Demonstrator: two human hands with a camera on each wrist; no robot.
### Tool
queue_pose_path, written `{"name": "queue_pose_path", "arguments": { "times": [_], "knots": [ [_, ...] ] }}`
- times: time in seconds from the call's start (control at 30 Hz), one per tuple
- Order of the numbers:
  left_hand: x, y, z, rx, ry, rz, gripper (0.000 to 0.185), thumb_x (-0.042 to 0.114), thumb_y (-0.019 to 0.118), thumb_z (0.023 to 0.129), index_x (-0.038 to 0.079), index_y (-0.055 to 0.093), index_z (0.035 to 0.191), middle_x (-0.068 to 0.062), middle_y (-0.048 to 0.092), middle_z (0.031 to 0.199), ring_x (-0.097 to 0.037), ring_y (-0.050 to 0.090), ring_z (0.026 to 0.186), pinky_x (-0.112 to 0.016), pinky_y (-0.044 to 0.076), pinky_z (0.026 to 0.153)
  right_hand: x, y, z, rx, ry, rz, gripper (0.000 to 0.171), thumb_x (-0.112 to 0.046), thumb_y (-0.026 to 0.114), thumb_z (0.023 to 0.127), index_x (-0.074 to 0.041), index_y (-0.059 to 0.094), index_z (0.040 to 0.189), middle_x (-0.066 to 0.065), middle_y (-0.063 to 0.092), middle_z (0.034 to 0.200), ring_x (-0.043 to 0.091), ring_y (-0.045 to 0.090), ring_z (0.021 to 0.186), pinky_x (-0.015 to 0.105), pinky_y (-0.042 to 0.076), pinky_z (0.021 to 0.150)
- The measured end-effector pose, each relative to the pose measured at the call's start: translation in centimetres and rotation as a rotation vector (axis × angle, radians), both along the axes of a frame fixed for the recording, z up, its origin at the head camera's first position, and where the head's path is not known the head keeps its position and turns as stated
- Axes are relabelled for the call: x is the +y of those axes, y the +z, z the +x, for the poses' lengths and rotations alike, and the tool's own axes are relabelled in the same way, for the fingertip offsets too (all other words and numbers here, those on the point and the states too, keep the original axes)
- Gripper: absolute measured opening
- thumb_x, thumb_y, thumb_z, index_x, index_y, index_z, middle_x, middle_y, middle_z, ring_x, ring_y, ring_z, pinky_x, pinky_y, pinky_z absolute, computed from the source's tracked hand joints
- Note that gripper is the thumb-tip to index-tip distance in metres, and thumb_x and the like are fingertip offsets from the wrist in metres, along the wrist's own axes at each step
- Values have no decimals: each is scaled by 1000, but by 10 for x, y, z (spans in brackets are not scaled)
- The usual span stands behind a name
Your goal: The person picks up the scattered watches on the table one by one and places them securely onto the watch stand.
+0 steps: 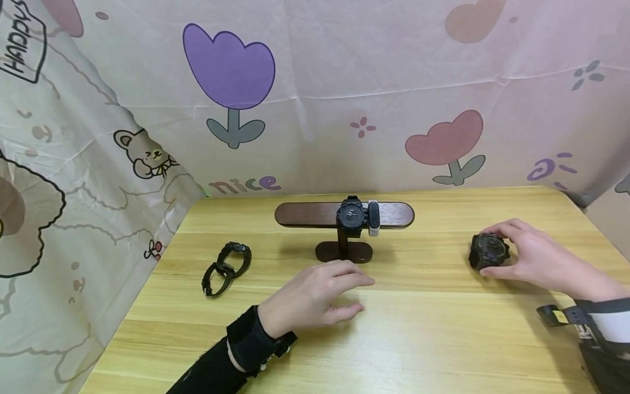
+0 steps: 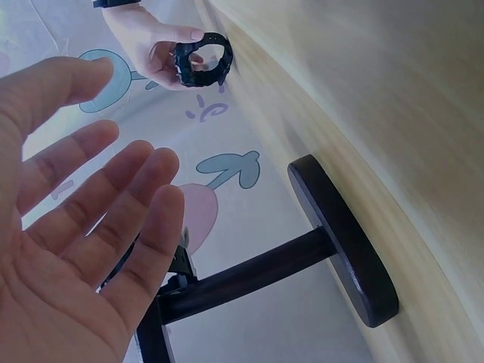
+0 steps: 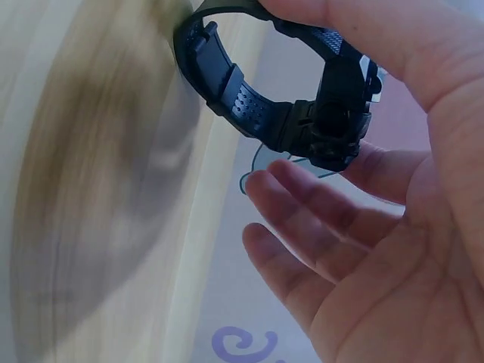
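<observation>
At the right of the table my right hand (image 1: 546,260) pinches a black wristwatch (image 1: 489,251) between thumb and fingers. The right wrist view shows this watch's buckled strap (image 3: 227,79) forming a loop, with the thumb on one side and the other fingers loosely spread. My left hand (image 1: 317,295) hovers over the middle of the table, its fingers relaxed and holding nothing. Just beyond it stands a dark wooden watch stand (image 1: 305,215), whose base (image 2: 340,242) shows in the left wrist view. The crossbar carries a black round-faced watch (image 1: 351,215) and a slim pale-strapped band (image 1: 374,216) side by side.
Left of the stand, two black looped watches (image 1: 241,248) lie touching on the light wooden table (image 1: 418,350). A printed cloth (image 1: 325,65) hangs behind the table's back edge and down its left side.
</observation>
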State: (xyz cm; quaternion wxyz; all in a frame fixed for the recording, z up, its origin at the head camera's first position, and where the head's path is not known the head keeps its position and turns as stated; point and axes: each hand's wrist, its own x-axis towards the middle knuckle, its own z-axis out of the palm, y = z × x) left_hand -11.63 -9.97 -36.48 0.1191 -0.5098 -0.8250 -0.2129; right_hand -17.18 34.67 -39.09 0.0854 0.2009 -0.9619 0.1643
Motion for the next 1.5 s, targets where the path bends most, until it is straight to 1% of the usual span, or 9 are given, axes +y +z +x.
{"name": "queue_pose_path", "arguments": {
  "times": [0.2, 0.5, 0.67, 0.93, 1.07, 1.23, 1.33, 1.43, 1.5],
  "knots": [
    [0, 1, 0, 0, -1, -1, 37, 20, 83, 93, 12, 75, 129, 1, 74, 123, -8, 71, 102, -16, 58, 87, -3, -1, 0, -11, 23, -21, 87, -31, 105, 63, 2, 63, 131, 35, 71, 123, 58, 68, 111, 74, 54, 89],
    [0, 1, 0, -5, 0, -8, 38, 21, 84, 94, 11, 74, 130, 0, 74, 123, -9, 71, 105, -17, 58, 90, -7, -2, 1, -68, 25, -44, 82, -30, 104, 66, -2, 62, 131, 33, 73, 122, 55, 71, 110, 71, 56, 87],
    [0, 1, 0, 10, -1, -12, 39, 21, 83, 94, 12, 74, 130, 0, 74, 124, -8, 71, 104, -16, 58, 89, -8, -4, 0, -29, 23, -34, 81, -30, 105, 64, -3, 64, 128, 26, 76, 117, 47, 74, 106, 51, 60, 83],
    [-2, 3, 0, 3, 2, -5, 39, 22, 83, 94, 11, 74, 130, 0, 74, 125, -10, 71, 107, -16, 58, 93, -10, -7, -1, 35, 28, -51, 83, -28, 106, 60, -4, 65, 129, 20, 74, 118, 41, 72, 106, 24, 50, 84],
    [-3, 4, -1, 1, 3, 2, 38, 21, 83, 94, 11, 74, 130, 0, 74, 125, -10, 71, 107, -17, 58, 93, -11, -9, -2, 79, 39, -51, 84, -26, 107, 57, -6, 66, 128, 16, 74, 118, 25, 70, 103, 13, 45, 86],
    [-5, 7, -3, 3, 12, 12, 40, 20, 84, 93, 11, 74, 130, -1, 73, 124, -11, 71, 108, -17, 58, 96, -13, -9, -1, 95, 49, -79, 85, -23, 107, 56, -5, 66, 129, 18, 73, 121, 31, 69, 105, 2, 36, 90],
    [-8, 10, -4, 14, 13, 28, 40, 20, 84, 94, 11, 73, 131, -1, 73, 122, -11, 71, 109, -17, 57, 99, -15, -7, -1, 97, 46, -83, 85, -22, 106, 58, -6, 66, 131, 19, 72, 123, 40, 69, 109, 10, 41, 92],
    [-11, 14, -5, 27, 18, 48, 40, 20, 84, 94, 11, 73, 132, -1, 73, 121, -11, 71, 107, -16, 56, 98, -17, -4, 0, 85, 32, -81, 86, -23, 106, 59, -8, 66, 134, 18, 71, 125, 41, 68, 112, 37, 53, 94],
    [-14, 16, -6, 41, 26, 54, 41, 20, 84, 94, 11, 73, 132, -1, 73, 121, -11, 71, 106, -15, 56, 97, -17, -3, 0, 85, 33, -87, 86, -23, 105, 60, -9, 65, 135, 18, 70, 125, 42, 67, 112, 54, 54, 91]
  ]
}}
